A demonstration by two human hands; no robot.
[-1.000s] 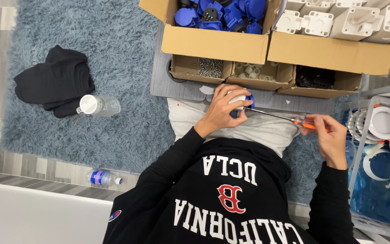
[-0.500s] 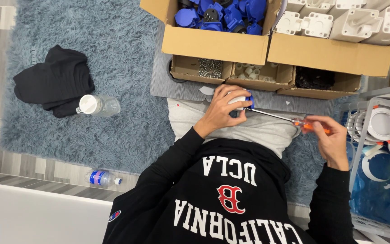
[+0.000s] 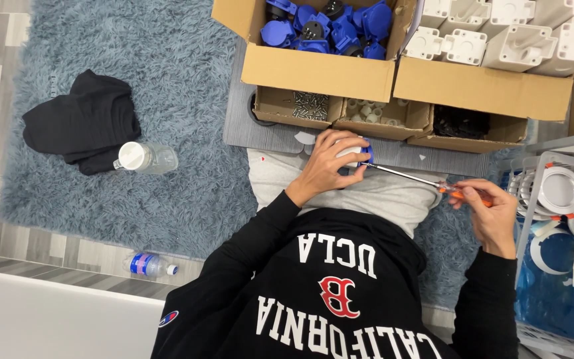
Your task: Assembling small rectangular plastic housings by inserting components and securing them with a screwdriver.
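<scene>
We hold a small white and blue plastic part point(image 3: 355, 154) in our left hand point(image 3: 327, 166), above our lap, just in front of the row of small cardboard boxes point(image 3: 373, 119). The fingers are closed around it, so most of the part is hidden (only a white top and a blue edge show). Our right hand point(image 3: 489, 216) is closed on the orange handle of a long screwdriver point(image 3: 426, 181), and its thin metal shaft reaches across to the part; the tip seems to touch it, but we cannot see the exact spot.

We judge the part to be light, stiff and a little smooth, so it is better gripped around its body, firmly, to stop it from turning. The screwdriver is stiff and is best held at the handle.

On the rug point(image 3: 167, 80) to the left lie a clear bottle point(image 3: 146, 158) and a black cloth point(image 3: 81, 123).
</scene>
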